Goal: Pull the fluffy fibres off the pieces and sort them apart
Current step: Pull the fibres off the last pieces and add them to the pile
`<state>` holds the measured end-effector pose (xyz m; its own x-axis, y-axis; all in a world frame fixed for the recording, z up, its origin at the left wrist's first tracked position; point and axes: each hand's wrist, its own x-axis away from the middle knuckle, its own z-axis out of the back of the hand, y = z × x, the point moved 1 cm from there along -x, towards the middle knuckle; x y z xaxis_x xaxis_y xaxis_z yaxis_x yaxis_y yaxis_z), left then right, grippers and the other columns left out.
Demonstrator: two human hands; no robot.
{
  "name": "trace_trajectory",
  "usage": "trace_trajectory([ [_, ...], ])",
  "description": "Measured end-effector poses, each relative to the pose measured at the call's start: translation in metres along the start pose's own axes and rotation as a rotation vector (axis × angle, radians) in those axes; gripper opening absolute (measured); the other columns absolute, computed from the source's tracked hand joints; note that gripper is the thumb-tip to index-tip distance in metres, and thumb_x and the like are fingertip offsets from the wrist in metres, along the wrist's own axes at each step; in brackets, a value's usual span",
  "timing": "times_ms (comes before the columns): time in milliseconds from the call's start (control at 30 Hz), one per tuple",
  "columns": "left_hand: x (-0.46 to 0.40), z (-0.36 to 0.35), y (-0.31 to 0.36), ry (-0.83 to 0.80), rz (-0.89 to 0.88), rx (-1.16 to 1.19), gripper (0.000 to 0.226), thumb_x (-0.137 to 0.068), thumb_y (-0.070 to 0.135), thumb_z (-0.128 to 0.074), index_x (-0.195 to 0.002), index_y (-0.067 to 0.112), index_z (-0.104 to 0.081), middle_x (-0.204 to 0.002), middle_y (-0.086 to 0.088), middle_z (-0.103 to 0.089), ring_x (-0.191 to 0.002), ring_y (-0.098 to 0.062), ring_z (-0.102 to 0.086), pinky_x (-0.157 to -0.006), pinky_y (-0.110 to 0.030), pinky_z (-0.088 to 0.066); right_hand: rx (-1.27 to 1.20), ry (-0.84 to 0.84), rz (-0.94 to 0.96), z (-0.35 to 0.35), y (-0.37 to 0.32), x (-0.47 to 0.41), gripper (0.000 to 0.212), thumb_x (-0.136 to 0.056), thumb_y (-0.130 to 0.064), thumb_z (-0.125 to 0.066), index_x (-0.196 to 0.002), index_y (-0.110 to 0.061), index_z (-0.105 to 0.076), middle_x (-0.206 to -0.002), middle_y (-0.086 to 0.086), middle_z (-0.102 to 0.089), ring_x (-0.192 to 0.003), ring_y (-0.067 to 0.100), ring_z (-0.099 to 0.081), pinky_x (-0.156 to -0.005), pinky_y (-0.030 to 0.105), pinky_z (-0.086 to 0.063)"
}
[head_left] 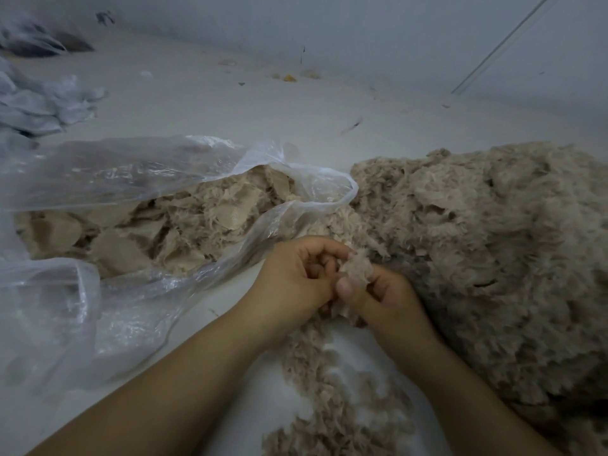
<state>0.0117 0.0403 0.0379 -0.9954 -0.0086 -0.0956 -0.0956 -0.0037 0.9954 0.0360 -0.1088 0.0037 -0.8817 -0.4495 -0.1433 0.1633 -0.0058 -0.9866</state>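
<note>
I have both hands together low in the middle of the floor, working one small fluffy piece (pixel 357 271) between them. My left hand (pixel 296 278) has its fingers curled in on the piece from the left, and my right hand (pixel 378 291) pinches the tuft between thumb and fingers, the thumbnail facing up at me. The light is dim and the fluff hides the fingertips, so I cannot be sure whether the left hand has the woven backing or only more fibre. The big heap of fluffy fibres (pixel 487 245) lies just beside my right hand and spreads away to the right, with a thin trail of fluff (pixel 316 390) running back between my forearms. To the left, the open plastic bag (pixel 138 179) holds flatter, woven-looking pieces (pixel 131 232) with fringe on them. I judge this stuff to be very light and soft, clingy rather than slippery, and apt to tear in wisps; I would hold low at the backing and pull the fibres near their roots, in small pinches.
</note>
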Motion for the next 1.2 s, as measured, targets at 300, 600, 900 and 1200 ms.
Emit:
trace_trajectory([
  [300, -0.002, 0.000, -0.001, -0.129, 0.005, -0.136, 0.014, -0.086, 0.004, -0.064, -0.096, 0.011, -0.071, -0.087, -0.025, -0.066, -0.075, -0.041, -0.061, -0.075, -0.048, -0.053, -0.005, 0.030, 0.007, -0.001, 0.001, -0.002, 0.039, -0.088, -0.050, -0.053, -0.063, -0.024, -0.066, -0.058, -0.002, -0.061, -0.056, 0.014, -0.054, -0.057, 0.028, -0.045],
  [600, -0.003, 0.006, 0.002, 0.059, 0.034, -0.092, 0.016, -0.090, -0.001, -0.060, -0.083, 0.012, -0.066, -0.064, 0.004, -0.057, -0.051, -0.009, -0.050, -0.049, -0.022, -0.042, -0.130, 0.107, -0.115, 0.003, 0.005, -0.004, 0.034, -0.089, -0.049, -0.054, -0.095, -0.024, -0.076, -0.089, 0.006, -0.076, -0.084, 0.019, -0.072, -0.071, 0.030, -0.057],
  [900, 0.000, -0.002, 0.008, -0.081, -0.042, -0.199, 0.011, -0.083, -0.004, -0.070, -0.091, 0.003, -0.067, -0.119, -0.006, -0.057, -0.077, -0.003, -0.054, -0.072, -0.027, -0.049, -0.028, 0.060, -0.117, 0.002, -0.001, 0.001, 0.039, -0.084, -0.057, -0.049, -0.067, -0.027, -0.067, -0.059, -0.008, -0.057, -0.057, 0.005, -0.054, -0.056, 0.023, -0.042],
  [1200, -0.004, 0.004, 0.000, 0.078, -0.040, -0.037, 0.025, -0.079, -0.005, -0.073, -0.067, 0.011, -0.059, -0.082, -0.006, -0.065, -0.066, -0.024, -0.056, -0.052, -0.026, -0.048, 0.032, -0.003, 0.001, 0.000, 0.003, -0.002, 0.020, -0.077, -0.047, -0.071, -0.094, -0.037, -0.071, -0.078, -0.003, -0.072, -0.068, 0.005, -0.066, -0.057, 0.023, -0.051],
])
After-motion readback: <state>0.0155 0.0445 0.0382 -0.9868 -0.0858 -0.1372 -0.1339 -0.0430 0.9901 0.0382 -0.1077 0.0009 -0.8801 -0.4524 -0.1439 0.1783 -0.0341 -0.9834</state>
